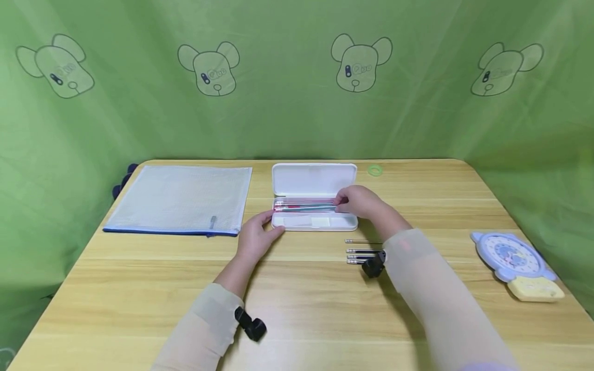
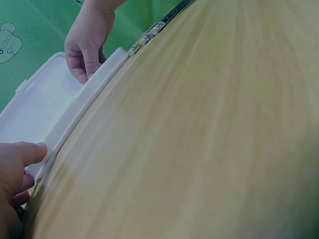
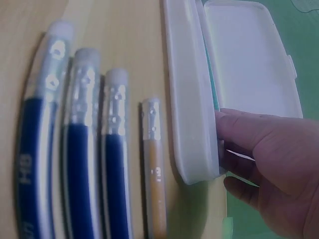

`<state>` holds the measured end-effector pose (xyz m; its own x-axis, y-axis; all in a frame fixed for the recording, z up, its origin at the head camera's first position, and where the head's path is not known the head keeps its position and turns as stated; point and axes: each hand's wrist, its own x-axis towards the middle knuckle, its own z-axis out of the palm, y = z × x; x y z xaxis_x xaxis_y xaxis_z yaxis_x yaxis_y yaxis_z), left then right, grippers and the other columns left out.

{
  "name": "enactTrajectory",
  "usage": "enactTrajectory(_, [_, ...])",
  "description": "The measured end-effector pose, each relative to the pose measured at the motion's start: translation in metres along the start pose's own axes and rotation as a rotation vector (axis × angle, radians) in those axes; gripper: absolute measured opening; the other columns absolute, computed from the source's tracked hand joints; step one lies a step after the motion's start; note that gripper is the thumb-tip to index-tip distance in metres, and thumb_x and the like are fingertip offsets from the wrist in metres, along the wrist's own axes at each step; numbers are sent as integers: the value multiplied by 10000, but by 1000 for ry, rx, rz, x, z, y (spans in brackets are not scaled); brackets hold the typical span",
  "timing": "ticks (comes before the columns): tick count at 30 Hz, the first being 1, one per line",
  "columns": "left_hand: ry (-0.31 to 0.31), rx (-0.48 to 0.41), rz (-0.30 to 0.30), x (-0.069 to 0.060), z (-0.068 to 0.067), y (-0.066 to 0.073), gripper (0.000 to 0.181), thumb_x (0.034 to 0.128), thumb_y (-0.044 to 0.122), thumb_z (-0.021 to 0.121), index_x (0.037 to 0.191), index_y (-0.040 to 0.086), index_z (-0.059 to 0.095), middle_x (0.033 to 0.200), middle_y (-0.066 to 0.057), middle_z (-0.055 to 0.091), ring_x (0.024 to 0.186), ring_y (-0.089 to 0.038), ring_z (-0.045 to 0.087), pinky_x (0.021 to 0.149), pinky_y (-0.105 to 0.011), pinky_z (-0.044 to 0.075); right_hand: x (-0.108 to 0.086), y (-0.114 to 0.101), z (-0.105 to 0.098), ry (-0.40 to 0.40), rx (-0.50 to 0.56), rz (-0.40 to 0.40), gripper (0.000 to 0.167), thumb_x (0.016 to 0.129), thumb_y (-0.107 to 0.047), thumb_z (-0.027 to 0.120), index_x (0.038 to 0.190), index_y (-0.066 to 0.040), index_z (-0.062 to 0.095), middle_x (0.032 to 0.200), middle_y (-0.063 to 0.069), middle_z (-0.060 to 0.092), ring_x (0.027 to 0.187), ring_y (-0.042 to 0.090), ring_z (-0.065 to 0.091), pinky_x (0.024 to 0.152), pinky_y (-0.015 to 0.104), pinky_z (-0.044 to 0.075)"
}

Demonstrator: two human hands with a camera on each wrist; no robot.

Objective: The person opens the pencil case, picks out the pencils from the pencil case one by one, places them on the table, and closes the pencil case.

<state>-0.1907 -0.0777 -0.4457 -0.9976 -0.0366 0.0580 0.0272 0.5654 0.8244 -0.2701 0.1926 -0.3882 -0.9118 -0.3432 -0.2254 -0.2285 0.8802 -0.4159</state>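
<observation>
A white pencil case (image 1: 315, 222) lies with its lid (image 1: 314, 179) raised at the back. Inside are several pencils (image 1: 303, 208), red and teal among them. My left hand (image 1: 255, 238) grips the case's left end; in the left wrist view its thumb (image 2: 34, 152) is over the rim and its fingers are at the corner. My right hand (image 1: 359, 201) reaches in at the right end and pinches pencils there. A teal pencil (image 3: 212, 74) shows beside that thumb in the right wrist view; the fingertips are partly hidden by the case wall.
Several pencils (image 3: 115, 164) lie on the wooden table (image 1: 297, 309) in front of the case, under my right wrist. A mesh zip pouch (image 1: 181, 201) is at the left, a green ring (image 1: 375, 170) at the back. A blue clock-faced item (image 1: 512, 255) and yellow block (image 1: 535, 289) sit at the right.
</observation>
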Motion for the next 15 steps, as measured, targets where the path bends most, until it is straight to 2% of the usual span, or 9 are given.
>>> enactTrajectory(3, [-1, -6, -7, 0, 0, 0, 527, 832, 260, 775, 1289, 48, 621, 1303, -111, 655, 1293, -283, 559, 1136, -424, 417, -1, 2, 0, 6, 27, -3, 105, 916, -168, 676, 974, -82, 694, 1009, 91, 700, 991, 272, 595, 997, 482, 467])
enactTrajectory(9, [2, -4, -4, 0, 1, -1, 532, 829, 258, 777, 1292, 50, 619, 1304, -108, 655, 1293, -282, 560, 1138, -422, 414, -5, 5, 0, 10, 76, -12, 219, 924, -174, 661, 1107, -66, 713, 1178, 134, 700, 1179, 336, 586, 1104, 533, 403])
enactTrajectory(15, [-1, -1, -7, 0, 1, -1, 536, 832, 267, 775, 1298, 55, 616, 1309, -104, 652, 1297, -285, 556, 1140, -426, 412, -14, 11, -6, 53, 125, -42, 228, 938, -171, 644, 1121, -55, 715, 1200, 157, 689, 1188, 340, 578, 1087, 530, 416])
